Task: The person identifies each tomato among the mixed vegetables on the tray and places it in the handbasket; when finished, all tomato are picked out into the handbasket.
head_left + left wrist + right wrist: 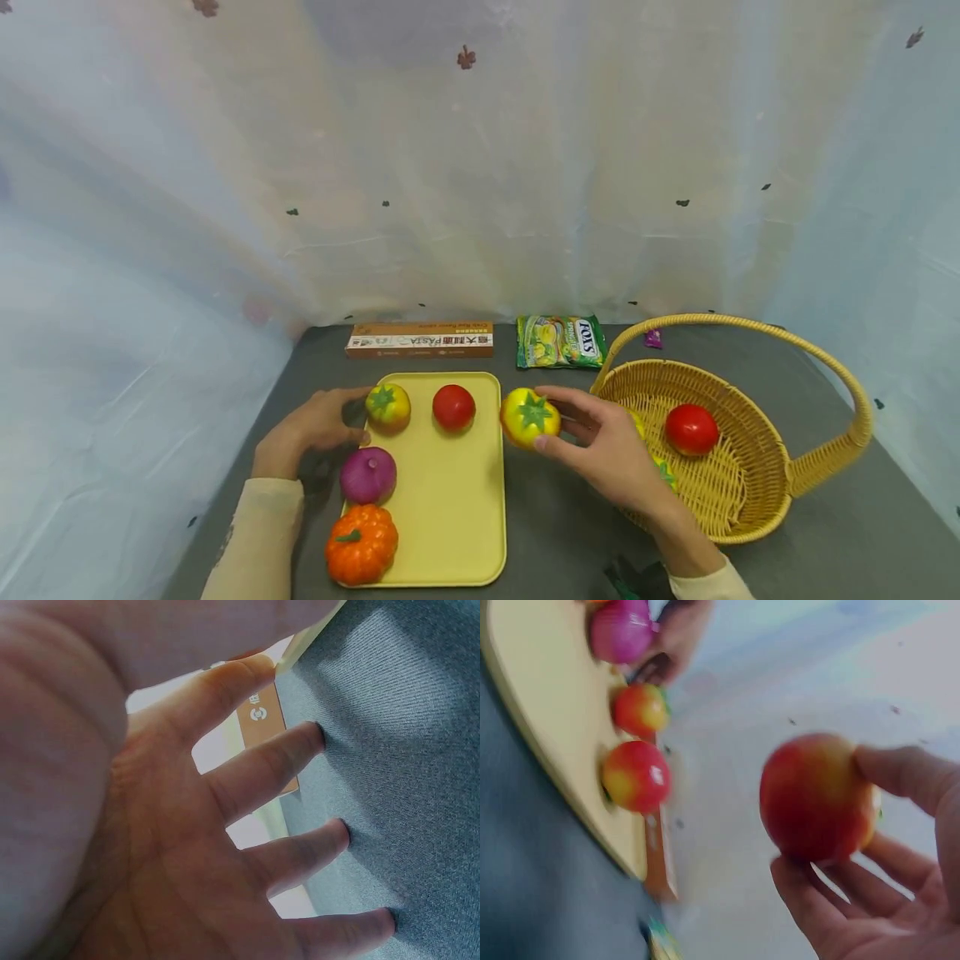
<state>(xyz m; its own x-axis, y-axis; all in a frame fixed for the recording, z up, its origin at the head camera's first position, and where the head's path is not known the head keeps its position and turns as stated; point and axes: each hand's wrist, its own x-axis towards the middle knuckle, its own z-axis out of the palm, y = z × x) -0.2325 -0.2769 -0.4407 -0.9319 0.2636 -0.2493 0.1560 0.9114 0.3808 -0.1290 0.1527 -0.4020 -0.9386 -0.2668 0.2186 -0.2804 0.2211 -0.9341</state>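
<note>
My right hand [618,454] holds a yellow-and-red tomato [529,417] with a green star top between thumb and fingers, just off the tray's right edge. In the right wrist view the tomato's red side [810,802] shows. My left hand [318,423] is at the left edge of the yellow tray [450,517], its fingers spread in the left wrist view and their tips at the grey cloth. On the tray are another yellow-and-red tomato [388,407], a red tomato [453,408], a purple onion [368,476] and an orange pumpkin [362,545].
A yellow wicker basket [750,417] with a tall handle stands at the right. Inside lie a red tomato [692,430] and yellow ones partly hidden by my right hand. Behind the tray are a pasta box [420,340] and a green Fox's candy bag [560,342].
</note>
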